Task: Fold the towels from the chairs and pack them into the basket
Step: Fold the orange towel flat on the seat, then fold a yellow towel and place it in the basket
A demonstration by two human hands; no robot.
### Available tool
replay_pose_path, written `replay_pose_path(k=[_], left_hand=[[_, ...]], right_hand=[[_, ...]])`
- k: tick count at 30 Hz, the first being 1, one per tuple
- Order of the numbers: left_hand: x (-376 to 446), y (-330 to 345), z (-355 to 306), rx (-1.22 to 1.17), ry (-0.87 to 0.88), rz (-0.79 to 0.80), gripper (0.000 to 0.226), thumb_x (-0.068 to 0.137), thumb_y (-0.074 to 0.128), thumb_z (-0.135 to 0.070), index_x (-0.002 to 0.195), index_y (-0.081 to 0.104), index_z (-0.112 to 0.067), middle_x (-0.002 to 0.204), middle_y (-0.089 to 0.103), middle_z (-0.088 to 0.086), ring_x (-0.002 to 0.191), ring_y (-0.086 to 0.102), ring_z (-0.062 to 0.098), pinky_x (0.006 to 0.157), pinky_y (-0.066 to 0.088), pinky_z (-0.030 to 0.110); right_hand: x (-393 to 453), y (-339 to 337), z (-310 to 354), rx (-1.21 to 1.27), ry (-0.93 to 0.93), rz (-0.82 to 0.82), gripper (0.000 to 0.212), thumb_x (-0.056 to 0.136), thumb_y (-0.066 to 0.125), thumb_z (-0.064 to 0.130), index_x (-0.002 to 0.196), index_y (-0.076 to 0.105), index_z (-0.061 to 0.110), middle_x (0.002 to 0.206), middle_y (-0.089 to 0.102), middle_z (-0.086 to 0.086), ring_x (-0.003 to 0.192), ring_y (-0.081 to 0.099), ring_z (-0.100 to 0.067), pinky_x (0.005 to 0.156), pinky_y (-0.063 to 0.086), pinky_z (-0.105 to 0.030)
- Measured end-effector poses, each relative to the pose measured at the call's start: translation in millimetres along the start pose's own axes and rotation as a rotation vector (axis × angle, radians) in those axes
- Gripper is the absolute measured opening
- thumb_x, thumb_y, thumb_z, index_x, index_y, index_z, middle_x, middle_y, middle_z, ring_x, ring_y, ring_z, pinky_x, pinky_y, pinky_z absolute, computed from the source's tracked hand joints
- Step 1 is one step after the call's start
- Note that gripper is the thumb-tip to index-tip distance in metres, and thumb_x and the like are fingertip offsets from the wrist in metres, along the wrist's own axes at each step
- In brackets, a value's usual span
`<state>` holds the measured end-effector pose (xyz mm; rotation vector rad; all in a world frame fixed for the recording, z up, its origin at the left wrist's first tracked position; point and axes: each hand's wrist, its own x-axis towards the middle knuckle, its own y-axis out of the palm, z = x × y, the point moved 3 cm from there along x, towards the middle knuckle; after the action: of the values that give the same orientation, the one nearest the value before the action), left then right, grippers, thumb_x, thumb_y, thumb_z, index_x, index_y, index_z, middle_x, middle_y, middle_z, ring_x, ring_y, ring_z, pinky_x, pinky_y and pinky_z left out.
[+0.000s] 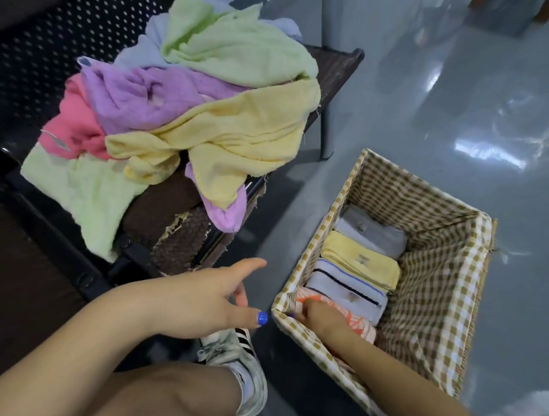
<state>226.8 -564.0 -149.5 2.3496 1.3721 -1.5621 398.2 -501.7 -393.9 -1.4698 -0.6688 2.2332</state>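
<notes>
A heap of unfolded towels lies on the dark chair [177,235]: green [236,45], purple [139,98], yellow [238,134], pink [72,126] and another pale green one [85,193]. The checked-lined basket [427,277] stands on the floor at right. Along its left side sits a row of folded towels: grey [372,234], yellow [359,262], white with stripes [345,292] and orange-white [359,324]. My right hand [322,317] reaches into the basket's near corner and presses on the orange-white towel; its fingers are hidden. My left hand [212,296] hovers relaxed and empty beside the basket.
The grey glossy floor [428,104] spreads around the basket. A chair leg [327,131] stands behind the basket. My knee and a white sneaker [244,376] with black stripes are at the bottom, close to the basket's near corner.
</notes>
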Motion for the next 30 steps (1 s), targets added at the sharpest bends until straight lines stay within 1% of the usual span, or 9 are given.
replay_pose_path(k=[3,8,10,13,16,22,25,28,30], left_hand=[[-6.8,0.6,12.8,-0.040,-0.017,-0.039,0.064,0.091,0.057,-0.040,0.146,0.023,-0.036,0.095,0.058,-0.012,0.065,0.050,-0.006,0.066,0.040,0.009],[-17.7,-1.8,33.3,-0.200,0.027,-0.241,0.036,0.093,0.058,-0.027,0.128,0.049,-0.026,0.085,0.060,-0.002,0.065,0.054,0.001,0.066,0.042,0.015],[-23.3,-0.6,39.0,-0.247,0.063,-0.292,0.027,0.093,0.058,-0.023,0.120,0.053,-0.024,0.083,0.060,-0.001,0.065,0.055,0.004,0.071,0.045,0.023],[-34.3,1.5,43.1,-0.278,0.109,-0.347,0.017,0.093,0.057,-0.021,0.109,0.054,-0.026,0.080,0.060,-0.003,0.066,0.055,0.006,0.072,0.047,0.027],[-50.2,0.8,52.2,-0.295,0.119,-0.474,0.016,0.093,0.056,-0.016,0.100,0.058,-0.029,0.073,0.060,-0.008,0.060,0.053,0.001,0.072,0.047,0.026],[-101.8,-3.3,78.9,-0.307,0.083,-0.806,0.026,0.092,0.053,-0.017,0.087,0.058,-0.043,0.079,0.064,-0.006,0.059,0.051,0.005,0.063,0.046,0.033],[-137.4,-5.8,92.1,-0.342,0.078,-0.950,0.023,0.092,0.056,-0.019,0.087,0.062,-0.041,0.078,0.065,-0.006,0.060,0.055,0.012,0.059,0.041,0.028],[-176.8,-5.7,110.6,-0.362,0.063,-1.074,0.023,0.090,0.059,-0.016,0.084,0.065,-0.037,0.080,0.065,-0.008,0.063,0.057,0.015,0.061,0.041,0.025],[-200.0,-1.4,127.0,-0.369,0.031,-1.146,0.024,0.089,0.061,-0.014,0.083,0.066,-0.037,0.078,0.065,-0.014,0.058,0.053,0.007,0.058,0.040,0.021]], right_hand=[[8.3,0.5,12.5,-0.077,0.055,-0.030,0.039,0.100,0.043,0.028,0.129,0.054,0.005,0.129,0.056,-0.013,0.121,0.051,-0.028,0.100,0.039,-0.033],[0.3,-12.2,22.3,0.041,0.057,0.030,0.041,0.098,0.046,0.030,0.132,0.051,0.009,0.131,0.055,-0.013,0.120,0.052,-0.029,0.099,0.041,-0.036],[-3.9,-23.3,20.7,0.081,0.089,0.111,0.040,0.096,0.046,0.032,0.124,0.055,0.004,0.115,0.059,-0.013,0.105,0.060,-0.025,0.088,0.048,-0.033],[-16.1,-65.0,28.9,0.234,-0.012,-0.182,0.021,0.088,0.051,0.019,0.089,0.066,0.005,0.083,0.069,-0.007,0.072,0.066,-0.022,0.062,0.052,-0.032],[-52.5,-106.4,53.5,0.545,-0.146,-0.595,0.024,0.084,0.056,0.008,0.061,0.047,0.006,0.059,0.053,-0.005,0.056,0.050,-0.021,0.058,0.042,-0.036],[-114.1,-155.1,175.2,0.765,-0.534,-0.741,0.027,0.086,0.060,0.012,0.068,0.040,0.013,0.061,0.041,-0.002,0.057,0.038,-0.017,0.058,0.033,-0.032],[-126.8,-167.0,248.8,0.551,-0.755,-0.745,0.010,0.086,0.062,0.016,0.091,0.054,0.014,0.085,0.060,-0.001,0.078,0.055,-0.018,0.072,0.043,-0.036],[-106.5,-180.2,308.0,0.019,-0.816,-0.839,0.049,0.083,0.064,0.024,0.129,0.051,0.014,0.130,0.053,-0.009,0.117,0.050,-0.029,0.094,0.042,-0.041],[-76.8,-186.5,326.5,-0.213,-0.679,-0.713,0.074,0.083,0.064,0.032,0.147,0.029,0.018,0.151,0.032,-0.009,0.133,0.038,-0.031,0.103,0.037,-0.041]])
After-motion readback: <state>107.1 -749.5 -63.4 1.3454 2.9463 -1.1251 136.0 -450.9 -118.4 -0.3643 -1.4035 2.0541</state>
